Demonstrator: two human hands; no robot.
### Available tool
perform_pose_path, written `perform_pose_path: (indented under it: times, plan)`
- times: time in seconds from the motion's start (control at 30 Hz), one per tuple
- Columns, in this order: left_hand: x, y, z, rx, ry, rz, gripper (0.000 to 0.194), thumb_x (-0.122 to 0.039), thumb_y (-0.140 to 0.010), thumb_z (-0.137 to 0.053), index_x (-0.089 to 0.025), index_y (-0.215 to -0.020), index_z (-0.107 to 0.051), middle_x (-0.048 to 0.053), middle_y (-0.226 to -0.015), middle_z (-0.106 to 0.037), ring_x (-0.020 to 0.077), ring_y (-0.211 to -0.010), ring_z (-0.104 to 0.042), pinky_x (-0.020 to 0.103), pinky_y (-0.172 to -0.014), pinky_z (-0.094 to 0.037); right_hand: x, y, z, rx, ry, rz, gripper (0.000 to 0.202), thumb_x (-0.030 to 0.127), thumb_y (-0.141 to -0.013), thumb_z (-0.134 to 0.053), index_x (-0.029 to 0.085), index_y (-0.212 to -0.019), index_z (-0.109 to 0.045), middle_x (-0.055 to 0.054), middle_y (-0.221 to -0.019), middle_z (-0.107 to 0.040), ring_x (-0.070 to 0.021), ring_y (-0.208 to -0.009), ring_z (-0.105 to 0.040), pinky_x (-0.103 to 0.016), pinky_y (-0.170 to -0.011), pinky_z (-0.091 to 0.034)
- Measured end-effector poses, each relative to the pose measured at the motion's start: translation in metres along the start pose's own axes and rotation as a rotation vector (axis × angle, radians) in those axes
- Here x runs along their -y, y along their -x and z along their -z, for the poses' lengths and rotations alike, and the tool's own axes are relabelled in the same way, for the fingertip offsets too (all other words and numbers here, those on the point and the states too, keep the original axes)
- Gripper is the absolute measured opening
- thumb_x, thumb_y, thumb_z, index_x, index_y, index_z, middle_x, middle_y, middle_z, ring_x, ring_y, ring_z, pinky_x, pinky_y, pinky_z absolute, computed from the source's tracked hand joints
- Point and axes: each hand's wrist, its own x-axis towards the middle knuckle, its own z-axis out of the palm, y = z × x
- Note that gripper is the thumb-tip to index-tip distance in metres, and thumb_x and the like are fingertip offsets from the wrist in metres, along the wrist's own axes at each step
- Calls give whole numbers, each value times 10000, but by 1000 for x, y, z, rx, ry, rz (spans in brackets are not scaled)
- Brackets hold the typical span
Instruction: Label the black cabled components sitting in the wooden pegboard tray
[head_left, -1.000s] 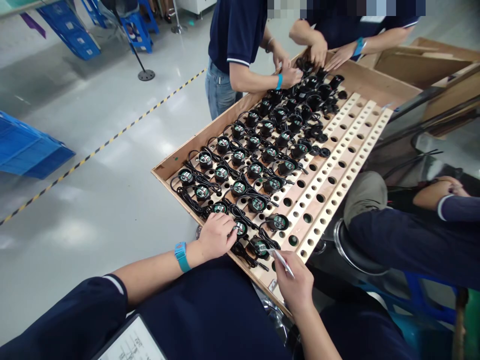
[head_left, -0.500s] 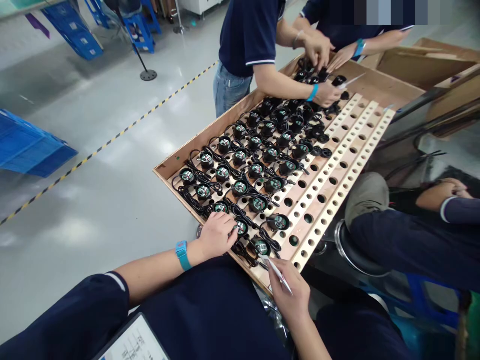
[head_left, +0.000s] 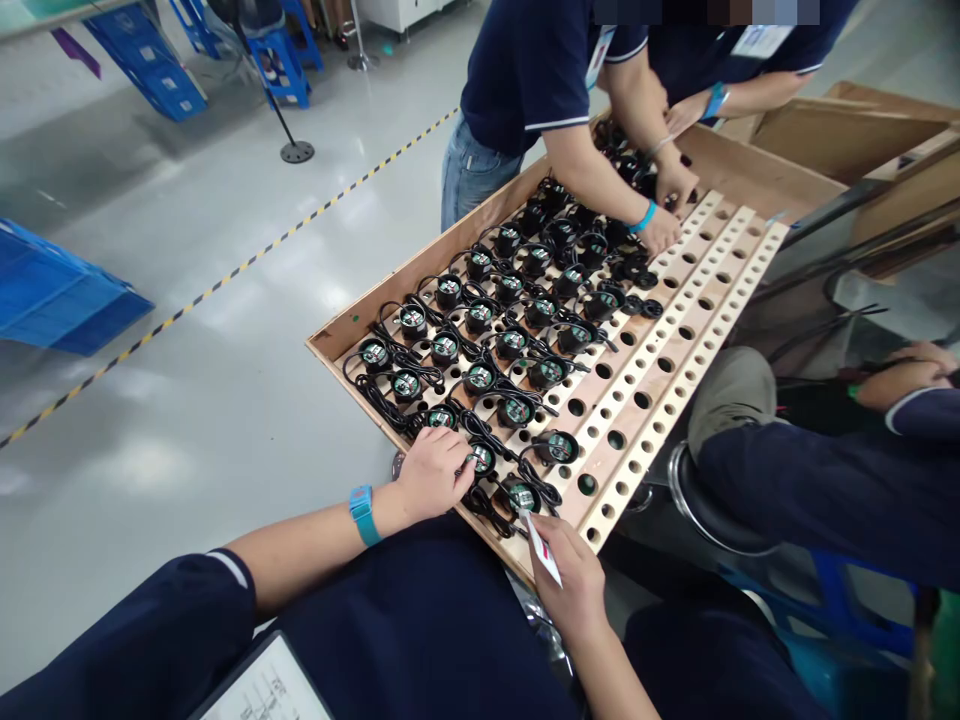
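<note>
My left hand (head_left: 435, 472) rests at the near left corner of a shallow wooden tray (head_left: 600, 522). Its fingers are curled together against the left side of a round black housing (head_left: 480, 458) with a green circuit board inside; the fingertips are partly hidden. Between the thumb and fingers of my right hand (head_left: 571, 580) is a flat white piece with a red mark (head_left: 545, 552), whose exact kind I cannot tell. Its narrow end points at the nearest black housing (head_left: 519, 494) and seems to touch it. Coiled black cables (head_left: 491, 508) lie beside these housings.
Rows of similar housings (head_left: 480, 316) sit in the tray between pale wooden strips with holes (head_left: 651, 446). Across the tray, a co-worker's hands (head_left: 664, 230) reach in, with another person behind. A seated person's leg (head_left: 731, 400) is at the right.
My right hand has shifted slightly left and turned the white piece, so its red mark shows. My left hand has barely moved. The co-worker has leaned right, hands lower over the tray.
</note>
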Motion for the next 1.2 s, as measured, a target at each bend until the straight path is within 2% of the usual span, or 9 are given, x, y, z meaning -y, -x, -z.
perform_pose_path:
  times: [0.13,0.27,0.37,0.47,0.53,0.63,0.77,0.9,1.2]
  plan:
    - [-1,0,0,9,11,4,193,-261,-947,-494,-169,-899,-656,57,-967,-673,194,-932,-556,391,-833,-401,16,-11,14,-71,-36,-92,279,71,-853,-609,220,-1083,-660,-42,-1006,-673,-159,-939,-643,-289,-838,-537]
    - [0,2,0,25,17,11,183,-255,-948,-494,-165,-922,-651,56,-966,-668,193,-928,-552,393,-836,-404,26,-24,43,-253,-40,-394,58,262,-866,-670,217,-881,-704,-13,-870,-684,-151,-796,-649,-266,-741,-510]
    - [-2,0,3,35,26,-10,175,-254,-945,-503,-167,-967,-653,59,-1006,-663,205,-977,-546,410,-885,-401,16,-36,63,-389,-30,-662,240,425,-853,-679,188,-819,-697,-21,-801,-683,-171,-746,-648,-285,-722,-489]
    - [-13,-11,5,59,49,-59,190,-252,-943,-503,-164,-1028,-648,75,-1087,-655,223,-1046,-531,425,-936,-398,-4,-52,72,-458,6,-759,341,506,-842,-665,169,-795,-689,-33,-753,-684,-193,-732,-650,-313,-750,-477]
    - [-26,-26,1,101,73,-100,220,-262,-947,-494,-159,-1081,-634,83,-1135,-648,232,-1076,-522,426,-950,-404,-19,-65,72,-494,-9,-755,361,517,-829,-669,159,-788,-687,-45,-735,-682,-203,-726,-650,-320,-737,-481]
    - [-46,-52,-16,194,103,-146,279,-293,-956,-473,-154,-1162,-600,90,-1178,-636,241,-1089,-518,424,-950,-419,-41,-80,63,-508,-88,-705,345,498,-796,-699,153,-804,-688,-57,-743,-682,-208,-726,-648,-320,-706,-495]
    - [-58,-74,-47,308,117,-151,313,-299,-958,-450,-136,-1199,-565,106,-1153,-635,238,-1035,-532,412,-927,-436,-65,-89,50,-405,-130,-571,269,444,-808,-709,177,-839,-691,-49,-799,-691,-197,-772,-652,-324,-751,-501]
    - [-55,-72,-61,345,124,-202,283,-280,-951,-451,-136,-1155,-586,105,-1088,-649,233,-1019,-530,409,-948,-418,-76,-93,45,-259,-46,-406,205,395,-874,-649,197,-833,-682,-24,-815,-680,-165,-786,-638,-299,-747,-483]
    - [-51,-68,-62,337,89,-290,270,-326,-950,-471,-153,-1108,-608,114,-1052,-650,242,-1021,-522,419,-918,-410,-79,-99,46,-111,100,-244,230,358,-934,-570,183,-823,-669,-19,-780,-650,-126,-707,-599,-252,-651,-447]
